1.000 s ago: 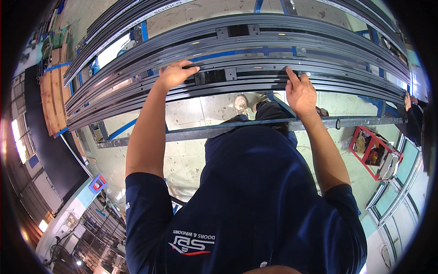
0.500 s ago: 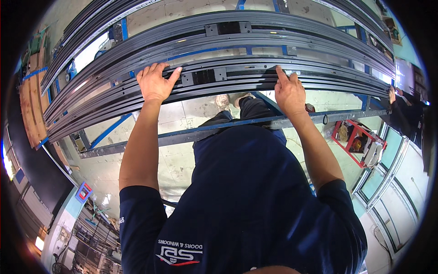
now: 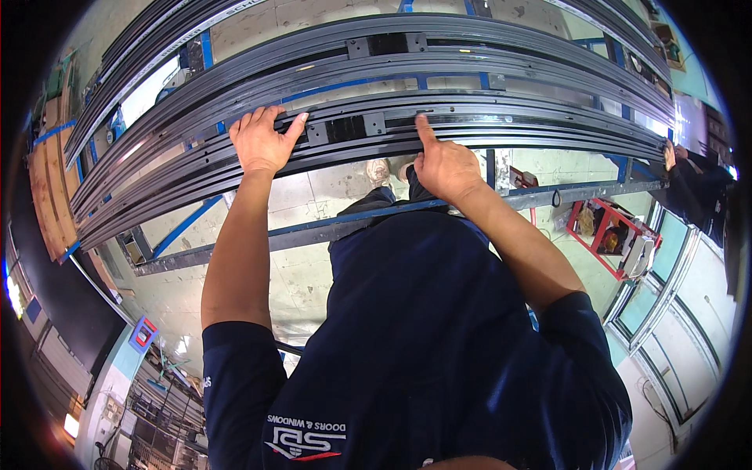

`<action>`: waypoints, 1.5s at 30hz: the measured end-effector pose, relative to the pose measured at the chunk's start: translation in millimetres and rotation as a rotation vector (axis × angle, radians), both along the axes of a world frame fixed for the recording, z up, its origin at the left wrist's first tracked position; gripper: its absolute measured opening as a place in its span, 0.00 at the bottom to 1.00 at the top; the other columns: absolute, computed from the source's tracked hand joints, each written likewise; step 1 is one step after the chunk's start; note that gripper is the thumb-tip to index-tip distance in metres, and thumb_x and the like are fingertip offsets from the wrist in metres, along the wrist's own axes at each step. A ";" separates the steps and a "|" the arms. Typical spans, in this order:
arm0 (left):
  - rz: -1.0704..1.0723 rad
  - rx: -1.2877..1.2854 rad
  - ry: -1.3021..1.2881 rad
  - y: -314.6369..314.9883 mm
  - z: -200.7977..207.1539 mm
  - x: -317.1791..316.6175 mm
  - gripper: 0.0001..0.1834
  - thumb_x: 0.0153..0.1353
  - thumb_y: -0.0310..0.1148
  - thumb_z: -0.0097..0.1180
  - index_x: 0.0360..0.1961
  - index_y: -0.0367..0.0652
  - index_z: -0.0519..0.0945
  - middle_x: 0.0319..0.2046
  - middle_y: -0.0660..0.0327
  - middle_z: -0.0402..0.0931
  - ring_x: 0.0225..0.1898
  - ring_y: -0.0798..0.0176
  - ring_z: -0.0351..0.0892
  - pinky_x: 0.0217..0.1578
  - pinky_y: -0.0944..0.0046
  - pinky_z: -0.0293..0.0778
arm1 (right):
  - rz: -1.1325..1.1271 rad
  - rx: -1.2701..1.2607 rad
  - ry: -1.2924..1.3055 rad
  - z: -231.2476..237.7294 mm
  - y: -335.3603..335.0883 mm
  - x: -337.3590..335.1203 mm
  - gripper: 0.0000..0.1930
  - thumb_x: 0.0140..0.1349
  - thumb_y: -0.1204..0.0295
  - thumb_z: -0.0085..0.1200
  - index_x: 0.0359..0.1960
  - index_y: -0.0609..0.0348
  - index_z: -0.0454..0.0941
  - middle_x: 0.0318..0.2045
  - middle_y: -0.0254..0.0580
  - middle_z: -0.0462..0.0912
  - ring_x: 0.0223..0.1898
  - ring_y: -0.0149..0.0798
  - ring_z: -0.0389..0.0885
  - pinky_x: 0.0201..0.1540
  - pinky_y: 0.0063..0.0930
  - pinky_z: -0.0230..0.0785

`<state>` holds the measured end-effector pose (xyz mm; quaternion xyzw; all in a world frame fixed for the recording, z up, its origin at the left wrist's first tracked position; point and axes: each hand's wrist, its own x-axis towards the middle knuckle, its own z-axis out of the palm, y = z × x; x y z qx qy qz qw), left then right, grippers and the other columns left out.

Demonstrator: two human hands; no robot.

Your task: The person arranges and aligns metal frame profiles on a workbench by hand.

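A long dark grey metal profile (image 3: 548,124) with lengthwise grooves lies across in front of me, bowed by the lens. My left hand (image 3: 262,142) rests on it left of the middle, fingers laid over the grooves and thumb spread away. Right of that thumb, a black piece (image 3: 346,128) with a small screwed plate at each end sits in the profile. My right hand (image 3: 448,164) touches or nearly touches a groove with its outstretched index finger, right of the black piece. Its other fingers are curled, with nothing visible in them.
A second similar profile (image 3: 501,48) lies beyond, with more profiles farther back. Below runs a blue-edged metal beam (image 3: 313,237). At the far right another person's hand (image 3: 670,155) is at the profiles' end. A red-framed cart (image 3: 607,235) stands right; wooden boards (image 3: 53,192) are left.
My right hand has moved left along the near profile, its index finger now closer to the black piece. The left hand has stayed in place. The whole view has shifted slightly.
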<state>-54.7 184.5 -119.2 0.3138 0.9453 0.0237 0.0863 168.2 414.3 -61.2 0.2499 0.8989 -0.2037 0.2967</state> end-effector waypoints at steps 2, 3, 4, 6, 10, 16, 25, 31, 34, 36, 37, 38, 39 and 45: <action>-0.004 0.013 0.015 -1.8 -2.0 -1.4 0.31 0.61 0.68 0.56 0.47 0.52 0.87 0.45 0.66 0.83 0.54 0.60 0.77 0.64 0.54 0.58 | 0.037 -0.011 0.026 -4.2 -5.6 -3.4 0.38 0.67 0.63 0.47 0.78 0.55 0.51 0.34 0.55 0.88 0.38 0.54 0.87 0.47 0.51 0.79; -0.009 0.030 0.028 -2.1 -3.3 -2.0 0.34 0.60 0.70 0.55 0.47 0.51 0.87 0.44 0.66 0.83 0.53 0.61 0.77 0.65 0.54 0.58 | 0.073 -0.019 0.049 -5.9 -8.8 -5.5 0.37 0.67 0.63 0.47 0.78 0.54 0.51 0.34 0.53 0.88 0.37 0.53 0.87 0.46 0.50 0.80; -0.007 0.023 0.031 -2.7 -4.1 -2.1 0.34 0.60 0.70 0.55 0.47 0.51 0.87 0.44 0.66 0.83 0.53 0.61 0.77 0.65 0.54 0.58 | 0.075 -0.026 0.053 -2.9 -13.6 -10.7 0.37 0.67 0.63 0.47 0.78 0.54 0.51 0.34 0.53 0.88 0.37 0.53 0.87 0.46 0.50 0.80; -0.007 0.050 0.033 -3.1 -6.0 -1.5 0.34 0.60 0.70 0.55 0.47 0.51 0.87 0.44 0.66 0.83 0.53 0.61 0.76 0.65 0.54 0.57 | 0.199 -0.096 0.086 3.5 -22.1 -22.5 0.37 0.67 0.65 0.48 0.78 0.52 0.51 0.34 0.51 0.88 0.37 0.52 0.88 0.46 0.49 0.80; -0.005 0.043 0.018 -0.5 -5.8 -1.4 0.35 0.60 0.70 0.55 0.48 0.51 0.87 0.45 0.66 0.83 0.53 0.61 0.76 0.65 0.53 0.57 | 0.276 -0.168 0.074 5.2 -40.5 -49.5 0.38 0.67 0.66 0.49 0.78 0.52 0.50 0.37 0.51 0.88 0.39 0.50 0.88 0.45 0.47 0.80; -0.004 0.029 0.011 -2.1 -3.5 -1.6 0.32 0.60 0.68 0.56 0.46 0.52 0.87 0.45 0.65 0.83 0.54 0.60 0.77 0.64 0.54 0.58 | 0.315 -0.159 0.036 4.4 -54.3 -66.6 0.38 0.66 0.67 0.49 0.78 0.52 0.50 0.37 0.50 0.88 0.38 0.51 0.88 0.43 0.46 0.80; -0.012 0.047 0.005 -2.6 -5.0 -2.7 0.33 0.58 0.69 0.57 0.45 0.51 0.87 0.43 0.66 0.83 0.53 0.60 0.77 0.64 0.53 0.58 | 0.248 -0.181 0.053 4.8 -54.4 -75.3 0.38 0.67 0.68 0.48 0.78 0.54 0.49 0.35 0.52 0.88 0.36 0.51 0.89 0.41 0.46 0.81; -0.029 0.118 0.048 -3.9 -9.4 -4.1 0.29 0.57 0.66 0.61 0.41 0.52 0.87 0.42 0.67 0.83 0.51 0.60 0.78 0.61 0.53 0.61 | 0.278 -0.160 0.091 -4.9 -59.8 -75.4 0.39 0.66 0.69 0.46 0.78 0.61 0.47 0.35 0.55 0.88 0.35 0.51 0.89 0.40 0.46 0.81; -0.031 0.104 0.045 -3.9 -7.8 -4.2 0.29 0.57 0.66 0.62 0.41 0.52 0.87 0.42 0.67 0.83 0.50 0.60 0.78 0.61 0.53 0.61 | 0.288 -0.156 0.110 -2.3 -62.1 -77.3 0.39 0.66 0.70 0.45 0.77 0.65 0.46 0.34 0.57 0.87 0.34 0.53 0.89 0.41 0.47 0.81; -0.024 0.097 0.032 -3.5 -8.0 -3.7 0.29 0.57 0.66 0.61 0.41 0.52 0.87 0.42 0.67 0.83 0.51 0.60 0.78 0.61 0.53 0.61 | 0.314 -0.243 -0.055 12.8 -59.1 -87.0 0.40 0.67 0.72 0.44 0.78 0.69 0.41 0.43 0.59 0.86 0.43 0.53 0.88 0.46 0.45 0.80; -0.022 0.107 0.028 -2.8 -8.7 -3.4 0.29 0.57 0.67 0.61 0.41 0.52 0.87 0.42 0.67 0.83 0.51 0.60 0.78 0.61 0.53 0.60 | 0.315 -0.232 -0.049 10.6 -60.7 -87.1 0.41 0.66 0.72 0.46 0.78 0.68 0.41 0.41 0.57 0.86 0.42 0.52 0.88 0.44 0.45 0.81; -0.020 0.117 0.025 -2.6 -9.1 -3.5 0.30 0.57 0.67 0.61 0.41 0.51 0.87 0.42 0.67 0.83 0.52 0.60 0.77 0.62 0.53 0.60 | 0.317 -0.235 -0.047 9.3 -60.8 -86.7 0.41 0.66 0.72 0.46 0.78 0.68 0.41 0.41 0.57 0.86 0.42 0.52 0.88 0.44 0.45 0.81; -0.018 0.110 0.014 -2.8 -9.4 -4.1 0.30 0.57 0.67 0.61 0.42 0.51 0.87 0.43 0.66 0.83 0.52 0.60 0.77 0.62 0.52 0.59 | 0.332 -0.233 -0.038 8.7 -60.9 -85.6 0.41 0.66 0.73 0.47 0.78 0.67 0.41 0.41 0.57 0.86 0.42 0.52 0.88 0.44 0.45 0.81; -0.020 0.097 0.006 -2.1 -7.2 -4.1 0.31 0.57 0.67 0.60 0.43 0.51 0.87 0.42 0.66 0.83 0.52 0.60 0.77 0.63 0.52 0.59 | 0.343 -0.156 0.071 -10.2 -65.8 -75.2 0.41 0.66 0.67 0.48 0.78 0.63 0.43 0.34 0.54 0.85 0.34 0.51 0.88 0.41 0.45 0.80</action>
